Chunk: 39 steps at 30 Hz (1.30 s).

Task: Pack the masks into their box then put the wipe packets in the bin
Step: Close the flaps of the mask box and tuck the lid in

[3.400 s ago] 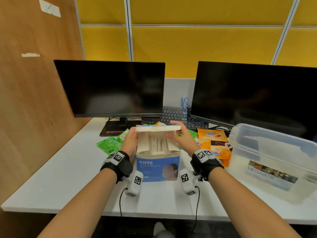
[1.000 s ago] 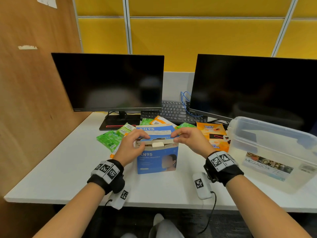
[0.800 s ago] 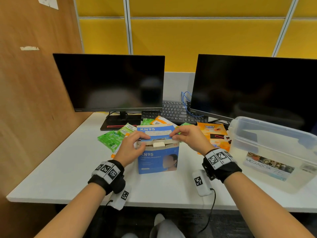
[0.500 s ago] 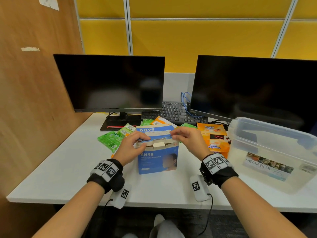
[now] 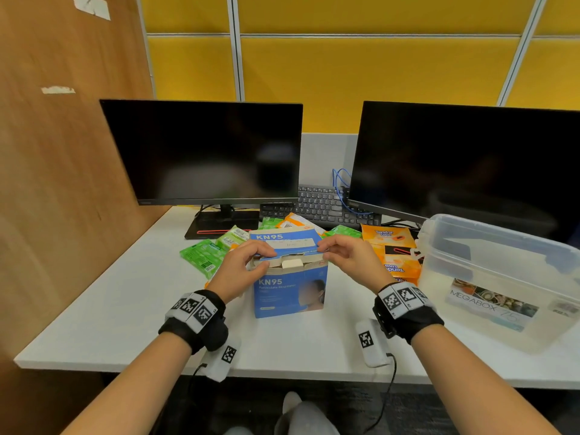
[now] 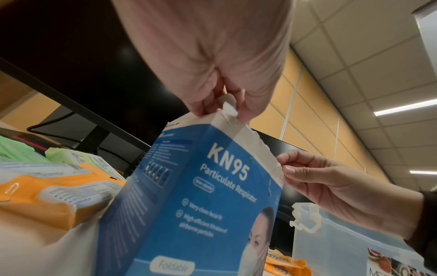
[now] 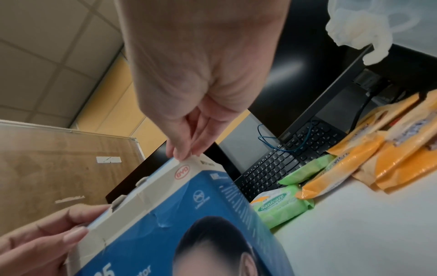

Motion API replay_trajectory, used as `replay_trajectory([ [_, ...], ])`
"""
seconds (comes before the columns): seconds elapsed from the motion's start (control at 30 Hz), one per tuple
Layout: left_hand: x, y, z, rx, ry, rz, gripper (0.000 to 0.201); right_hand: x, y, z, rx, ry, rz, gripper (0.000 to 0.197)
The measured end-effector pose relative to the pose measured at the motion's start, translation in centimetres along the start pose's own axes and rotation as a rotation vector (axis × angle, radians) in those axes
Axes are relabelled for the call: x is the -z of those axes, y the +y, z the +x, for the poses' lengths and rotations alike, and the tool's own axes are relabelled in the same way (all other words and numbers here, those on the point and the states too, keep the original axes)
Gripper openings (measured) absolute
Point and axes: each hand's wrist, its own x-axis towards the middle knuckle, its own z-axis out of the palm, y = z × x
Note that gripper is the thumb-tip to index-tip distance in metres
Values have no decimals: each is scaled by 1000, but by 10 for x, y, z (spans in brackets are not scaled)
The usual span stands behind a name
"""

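Lid flap now folded down over mask box (image 5: pixel 290 288), open earlier | left hand (image 5: pixel 238 271), right hand (image 5: pixel 350 257) pinch lid's front corners | box mid-table, bin (image 5: pixel 502 277) to its right, wipe packets (image 5: pixel 204 257) behind | risk: tuck tab buckles if pressed unevenly

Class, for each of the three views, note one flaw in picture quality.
Head view: wide-angle bending of the desk edge. Left wrist view: the left hand looms pale and washed out. Right wrist view: the mask box is soft with blur.
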Motion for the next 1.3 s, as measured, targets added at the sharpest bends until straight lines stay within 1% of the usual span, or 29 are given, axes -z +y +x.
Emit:
replay_trajectory([
  [0.1, 1, 2, 2, 3, -20, 23, 29, 3, -3, 2, -7, -29, -19, 17],
  [0.17, 0, 2, 3, 2, -13, 25, 31, 4, -3, 3, -28, -46, 17, 19],
  [0.27, -3, 1, 1, -15, 16, 42, 27, 4, -5, 2, -82, -89, 136, 26],
  [0.37, -4, 0, -1, -23, 7, 62, 27, 5, -10, 3, -121, -124, 120, 32],
  [0.47, -4, 1, 1, 21, -3, 56, 31, 8, -13, 5, -147, -183, 62, 33],
  [0.53, -4, 4, 3, 64, -12, 70, 27, 10, -14, 7, -167, -203, 77, 33],
  [0.57, -5, 5, 4, 73, -27, 87, 25, 10, -15, 8, -176, -205, 89, 33],
  [0.63, -7, 8, 4, 66, -73, 105, 29, 10, -14, 8, -177, -209, 109, 34],
  [0.73, -13, 14, 1, 42, -86, 118, 44, 10, -12, 8, -174, -225, 146, 35],
  [0.77, -15, 16, 1, 42, -79, 127, 45, 11, -12, 8, -174, -232, 152, 35],
  [0.93, -19, 21, 0, 64, -102, 153, 43, 11, -13, 7, -159, -228, 154, 36],
  [1.0, -20, 22, 0, 64, -115, 169, 39, 12, -13, 6, -155, -226, 134, 36],
  [1.2, -22, 27, 3, 72, -134, 276, 31, 9, -14, 4, -154, -207, 156, 38],
  [1.3, -23, 29, 4, 80, -125, 234, 31, 6, -14, 1, -130, -174, 120, 37],
])
